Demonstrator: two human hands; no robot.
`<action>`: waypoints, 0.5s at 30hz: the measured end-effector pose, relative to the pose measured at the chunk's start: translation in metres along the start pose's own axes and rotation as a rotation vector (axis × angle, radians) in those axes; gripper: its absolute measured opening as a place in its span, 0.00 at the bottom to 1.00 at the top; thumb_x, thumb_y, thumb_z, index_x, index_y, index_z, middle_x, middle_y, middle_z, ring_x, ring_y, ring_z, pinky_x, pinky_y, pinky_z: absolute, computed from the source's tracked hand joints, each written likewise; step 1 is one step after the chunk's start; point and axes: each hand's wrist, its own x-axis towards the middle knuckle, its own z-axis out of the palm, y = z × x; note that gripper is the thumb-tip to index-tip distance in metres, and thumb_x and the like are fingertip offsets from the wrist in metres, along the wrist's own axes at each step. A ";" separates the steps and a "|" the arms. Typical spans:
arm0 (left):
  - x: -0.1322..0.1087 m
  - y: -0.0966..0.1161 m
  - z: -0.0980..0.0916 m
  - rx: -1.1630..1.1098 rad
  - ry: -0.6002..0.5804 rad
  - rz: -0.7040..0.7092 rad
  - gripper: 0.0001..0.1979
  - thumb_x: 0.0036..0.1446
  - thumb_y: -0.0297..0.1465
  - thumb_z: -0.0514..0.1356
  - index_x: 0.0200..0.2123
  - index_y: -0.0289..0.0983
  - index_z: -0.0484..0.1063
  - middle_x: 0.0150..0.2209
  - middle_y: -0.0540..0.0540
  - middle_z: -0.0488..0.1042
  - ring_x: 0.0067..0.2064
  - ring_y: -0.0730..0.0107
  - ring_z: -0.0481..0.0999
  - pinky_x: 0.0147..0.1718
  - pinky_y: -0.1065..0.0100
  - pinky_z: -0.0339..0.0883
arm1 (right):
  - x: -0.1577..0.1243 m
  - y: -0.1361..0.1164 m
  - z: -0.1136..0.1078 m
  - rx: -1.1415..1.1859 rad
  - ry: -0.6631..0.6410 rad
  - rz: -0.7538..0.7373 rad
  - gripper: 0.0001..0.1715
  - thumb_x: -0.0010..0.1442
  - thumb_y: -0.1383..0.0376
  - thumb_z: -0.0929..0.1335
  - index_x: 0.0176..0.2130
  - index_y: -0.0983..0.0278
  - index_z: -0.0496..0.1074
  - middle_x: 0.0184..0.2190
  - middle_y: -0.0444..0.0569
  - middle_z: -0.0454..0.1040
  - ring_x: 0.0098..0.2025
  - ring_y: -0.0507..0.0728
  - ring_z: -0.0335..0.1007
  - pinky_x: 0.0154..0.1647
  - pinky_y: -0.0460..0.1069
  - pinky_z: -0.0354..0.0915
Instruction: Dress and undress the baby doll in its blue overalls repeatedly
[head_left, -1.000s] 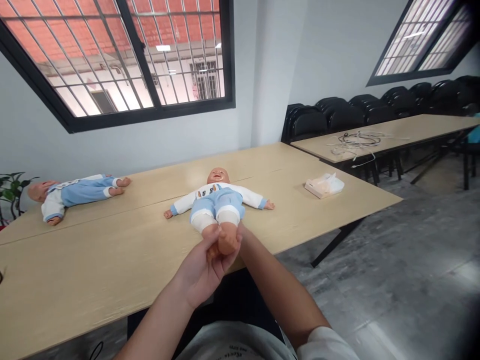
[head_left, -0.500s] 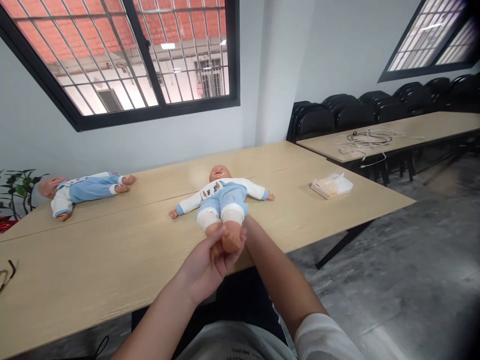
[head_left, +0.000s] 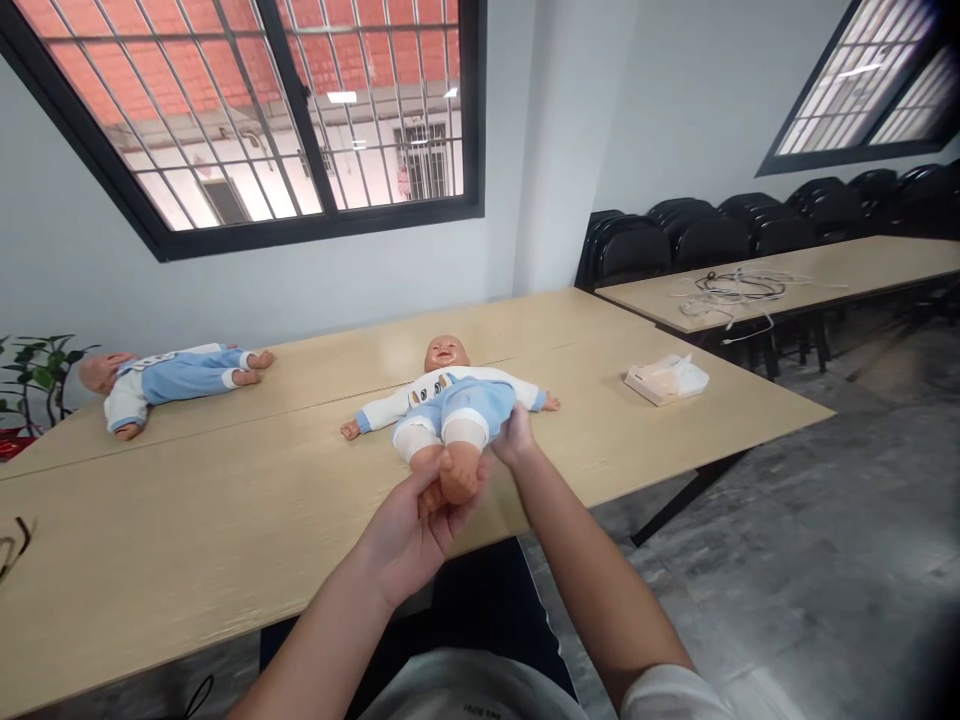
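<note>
A baby doll (head_left: 431, 390) in a white and light-blue outfit lies on its back on the wooden table (head_left: 225, 520), arms spread, head toward the wall. My left hand (head_left: 431, 510) is closed around both of its feet and keeps them raised near the table's front edge. At the doll's hip, on the right, my right hand (head_left: 516, 437) touches the blue trousers; the thumb shows, while the other fingers are hidden by the doll. White cuffs are pushed up the doll's lower legs.
A second baby doll (head_left: 187, 375) lies at the far left, near a potted plant (head_left: 46, 375). An open box of wipes or tissues (head_left: 666, 380) sits to the right. Glasses (head_left: 15, 545) rest at the left edge. Tangled cables (head_left: 739, 290) lie on another table before black chairs (head_left: 630, 245).
My right hand has moved from behind the doll's legs out to its hip on the right. The trousers bunch up more there. My left hand still grips the feet.
</note>
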 end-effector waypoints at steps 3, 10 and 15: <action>0.001 -0.002 -0.005 -0.001 0.010 -0.022 0.21 0.68 0.25 0.58 0.62 0.23 0.65 0.51 0.29 0.80 0.46 0.62 0.85 0.42 0.71 0.82 | 0.013 0.016 -0.019 0.003 -0.030 0.043 0.18 0.66 0.53 0.63 0.41 0.63 0.73 0.34 0.50 0.78 0.35 0.58 0.74 0.35 0.52 0.72; 0.010 -0.017 -0.025 0.051 0.039 -0.111 0.17 0.67 0.25 0.59 0.57 0.23 0.69 0.48 0.30 0.81 0.44 0.63 0.85 0.43 0.70 0.81 | 0.031 0.035 -0.039 -0.226 0.103 0.040 0.11 0.51 0.60 0.71 0.35 0.62 0.69 0.27 0.45 0.72 0.28 0.55 0.64 0.32 0.50 0.66; 0.026 -0.023 -0.043 0.158 0.011 -0.119 0.12 0.66 0.26 0.62 0.51 0.27 0.74 0.47 0.31 0.82 0.45 0.62 0.84 0.43 0.68 0.81 | 0.032 0.043 -0.038 -0.293 0.141 0.004 0.28 0.55 0.57 0.70 0.53 0.66 0.73 0.49 0.58 0.77 0.45 0.61 0.72 0.50 0.56 0.70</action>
